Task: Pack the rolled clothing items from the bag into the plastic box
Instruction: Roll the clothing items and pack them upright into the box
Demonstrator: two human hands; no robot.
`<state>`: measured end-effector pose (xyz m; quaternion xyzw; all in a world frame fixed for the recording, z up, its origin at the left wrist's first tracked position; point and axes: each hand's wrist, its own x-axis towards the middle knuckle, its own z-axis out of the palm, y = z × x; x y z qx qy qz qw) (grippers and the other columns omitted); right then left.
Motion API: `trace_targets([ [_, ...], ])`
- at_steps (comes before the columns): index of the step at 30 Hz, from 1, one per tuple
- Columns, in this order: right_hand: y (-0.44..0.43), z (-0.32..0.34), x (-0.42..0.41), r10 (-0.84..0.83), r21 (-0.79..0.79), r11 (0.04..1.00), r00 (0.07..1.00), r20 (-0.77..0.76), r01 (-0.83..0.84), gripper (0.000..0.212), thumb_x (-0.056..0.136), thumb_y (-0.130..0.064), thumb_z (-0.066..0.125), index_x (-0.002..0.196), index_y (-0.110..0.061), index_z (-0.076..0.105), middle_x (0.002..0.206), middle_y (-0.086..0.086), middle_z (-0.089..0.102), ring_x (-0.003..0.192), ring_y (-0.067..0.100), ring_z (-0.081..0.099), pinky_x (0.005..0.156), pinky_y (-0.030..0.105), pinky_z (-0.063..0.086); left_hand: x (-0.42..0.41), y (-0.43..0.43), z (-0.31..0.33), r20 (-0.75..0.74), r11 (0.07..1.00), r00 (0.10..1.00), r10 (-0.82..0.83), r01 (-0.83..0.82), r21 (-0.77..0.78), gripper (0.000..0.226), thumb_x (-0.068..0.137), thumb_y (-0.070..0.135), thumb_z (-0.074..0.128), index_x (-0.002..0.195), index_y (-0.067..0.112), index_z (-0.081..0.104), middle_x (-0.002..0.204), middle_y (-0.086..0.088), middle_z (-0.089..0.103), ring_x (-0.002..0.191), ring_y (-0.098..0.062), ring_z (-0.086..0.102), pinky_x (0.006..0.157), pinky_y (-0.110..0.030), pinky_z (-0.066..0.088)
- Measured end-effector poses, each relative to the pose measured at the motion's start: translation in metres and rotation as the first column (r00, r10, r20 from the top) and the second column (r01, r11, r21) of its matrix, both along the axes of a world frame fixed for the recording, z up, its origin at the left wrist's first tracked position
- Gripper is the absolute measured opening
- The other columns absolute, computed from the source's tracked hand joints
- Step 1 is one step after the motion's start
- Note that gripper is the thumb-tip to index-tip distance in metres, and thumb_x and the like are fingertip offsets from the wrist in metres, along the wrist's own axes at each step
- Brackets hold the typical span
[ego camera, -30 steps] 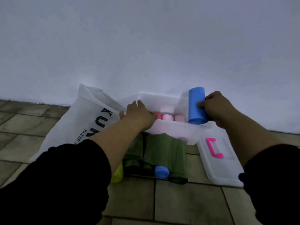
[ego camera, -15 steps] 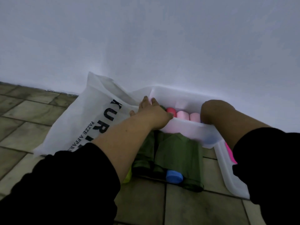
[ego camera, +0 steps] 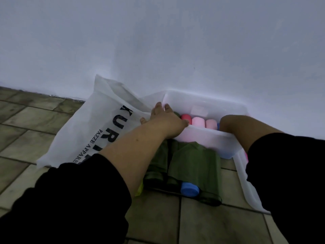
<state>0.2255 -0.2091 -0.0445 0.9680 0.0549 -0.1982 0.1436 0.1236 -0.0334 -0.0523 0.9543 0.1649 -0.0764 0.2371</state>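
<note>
**Seating a roll at the right end of the box**

I am kneeling over a tiled floor (ego camera: 211, 224) against a pale wall (ego camera: 158, 41) that is filling the upper two thirds of the frame. Left of centre, the white bag (ego camera: 84, 138) is lying slumped on the tiles. Its black lettering is partly hidden by my arm: I am reading "KUR" in large capitals and, smaller beneath it, "PAZZE APPARE", cut off.

At centre right, the translucent plastic box (ego camera: 209, 138) is sitting against the wall, with its lid (ego camera: 246, 187) lying on the floor at lower right. In front of the box, green rolled garments (ego camera: 191, 161) are waiting on the tiles, with a blue roll (ego camera: 189, 189) tucked among them and a sliver of yellow-green showing beside my left forearm.

Inside the box, a red roll (ego camera: 185, 117) and two pink rolls (ego camera: 198, 121) are standing in a row, with a thin edge of blue just right of them.

My left hand (ego camera: 165, 122) is lying flat over the box's near left corner, fingers spread and holding nothing, steadying it. My right hand is reaching down into the right end of the box; only the wrist (ego camera: 233, 125) is showing, so I cannot tell whether it is gripping or released.

I am judging this as the placing step, well short of finished. Next, I should be drawing the right hand out and reaching for a roll on the floor.
</note>
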Motion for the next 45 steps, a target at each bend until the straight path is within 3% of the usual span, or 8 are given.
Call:
trace_targets([
  [4,-0.002,0.024,-0.013,-0.061,0.238,0.968,0.993,-0.105,0.084,0.030,0.091,-0.011,0.054,0.118,0.002,0.059,0.117,0.018,0.061,0.088,0.026,0.057,0.077,0.034,0.047,0.002,0.000,-0.001,-0.009,1.000,1.000,0.010,-0.010,0.002,0.091,0.087,0.062,0.041,0.151,0.016,-0.005,0.159,-0.006,-0.012,0.146,-0.031,0.004,0.115,-0.059,0.008],
  [8,-0.004,0.042,-0.051,-0.138,0.622,0.782,0.961,0.238,-0.042,0.016,0.083,-0.013,0.057,0.090,-0.003,0.065,0.087,0.016,0.067,0.078,0.032,0.065,0.068,0.036,0.056,-0.002,-0.001,0.003,0.000,1.000,1.000,0.016,-0.016,-0.002,0.088,0.088,0.064,0.038,0.151,0.020,-0.005,0.160,-0.004,-0.010,0.146,-0.029,0.004,0.115,-0.059,0.005],
  [14,-0.034,0.024,-0.138,-0.213,0.677,0.720,0.879,0.427,-0.154,0.014,0.077,-0.027,0.058,0.069,-0.019,0.051,0.066,-0.003,0.054,0.061,0.009,0.047,0.049,0.025,0.025,-0.082,-0.014,-0.011,0.399,0.993,0.910,-0.114,0.086,0.086,0.070,0.088,0.059,0.040,0.147,0.027,0.022,0.155,-0.002,0.019,0.142,-0.024,0.020,0.113,-0.050,0.014],
  [23,-0.025,-0.056,-0.176,-0.178,0.747,0.653,0.984,-0.011,0.126,0.039,0.085,-0.029,0.064,0.119,-0.012,0.058,0.125,0.013,0.059,0.111,0.028,0.055,0.099,0.035,0.043,-0.209,-0.032,-0.099,-0.071,0.920,0.942,-0.329,0.337,0.200,0.070,0.076,0.055,0.047,0.140,0.037,0.027,0.150,-0.001,0.021,0.134,-0.025,0.026,0.106,-0.040,0.026],
  [30,-0.034,-0.062,-0.203,-0.468,0.762,0.392,0.825,-0.316,0.515,0.025,0.067,-0.022,0.075,0.071,-0.007,0.054,0.069,0.013,0.058,0.057,0.026,0.058,0.046,0.024,0.045,-0.209,-0.032,-0.097,-0.053,0.935,0.950,-0.307,0.311,0.169,0.074,0.075,0.056,0.051,0.142,0.034,0.027,0.150,-0.002,0.021,0.137,-0.026,0.023,0.109,-0.041,0.025],
  [36,-0.056,-0.053,-0.216,-0.570,0.865,0.312,0.806,-0.161,0.393,0.033,0.068,-0.016,0.070,0.089,-0.003,0.048,0.083,0.016,0.060,0.074,0.034,0.064,0.067,0.043,0.057,-0.214,-0.052,-0.040,0.001,0.938,0.968,-0.249,0.242,-0.247,0.047,0.079,0.045,0.064,0.121,0.025,0.056,0.125,-0.004,0.055,0.110,-0.019,0.052,0.087,-0.030,0.044],
  [39,-0.057,-0.039,-0.220,-0.567,0.875,0.478,0.788,0.239,0.078,0.045,0.064,-0.020,0.068,0.096,-0.015,0.036,0.085,0.005,0.052,0.074,0.025,0.050,0.060,0.032,0.041,-0.219,-0.073,-0.010,-0.089,0.469,0.990,-0.109,-0.028,-0.883,0.024,0.083,0.041,0.064,0.101,0.025,0.066,0.105,0.002,0.067,0.091,-0.012,0.061,0.074,-0.028,0.045],
  [45,-0.039,-0.043,-0.269,0.016,0.461,0.710,0.666,0.746,-0.533,0.040,0.069,-0.014,0.068,0.106,-0.011,0.055,0.098,0.011,0.059,0.084,0.030,0.056,0.064,0.036,0.047,-0.185,-0.062,0.004,-0.300,-0.139,0.950,0.091,-0.286,-0.948,0.050,0.090,0.050,0.048,0.113,0.008,0.063,0.105,-0.013,0.068,0.098,-0.029,0.061,0.087,-0.041,0.046],
])
